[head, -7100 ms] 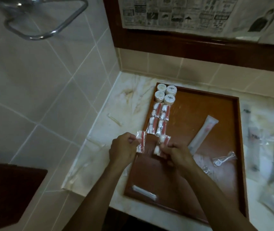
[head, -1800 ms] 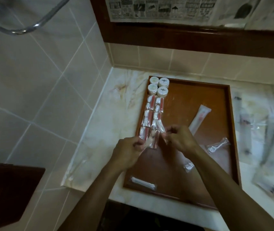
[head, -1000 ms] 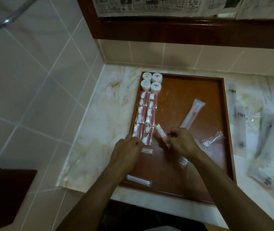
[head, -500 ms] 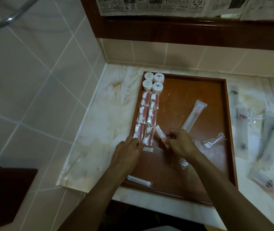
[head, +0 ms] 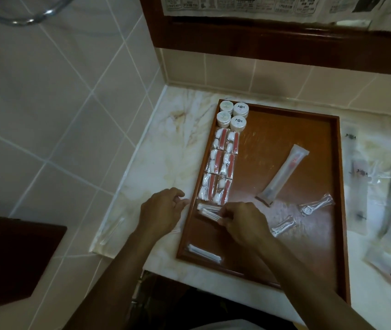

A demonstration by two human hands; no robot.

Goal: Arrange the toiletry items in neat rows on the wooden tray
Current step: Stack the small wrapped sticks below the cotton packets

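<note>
On the brown rectangular wooden tray [head: 285,129], two small clear packets of white cotton swabs [head: 207,210] lie just below the two neat columns of red-and-white wrapped packets [head: 218,164], which run down from four round white lidded jars [head: 232,114] in the tray's far left corner. The right hand [head: 245,223] rests at the right end of the nearer swab packet, its fingers [head: 225,216] curled and pinching that end. The left hand [head: 163,211] hangs over the pale marble table [head: 166,148] just outside the tray's left rim, fingers loosely bent and holding nothing. The right hand hides the packet's right end. Clear wrapped items at the right of the table are blurred.
</note>
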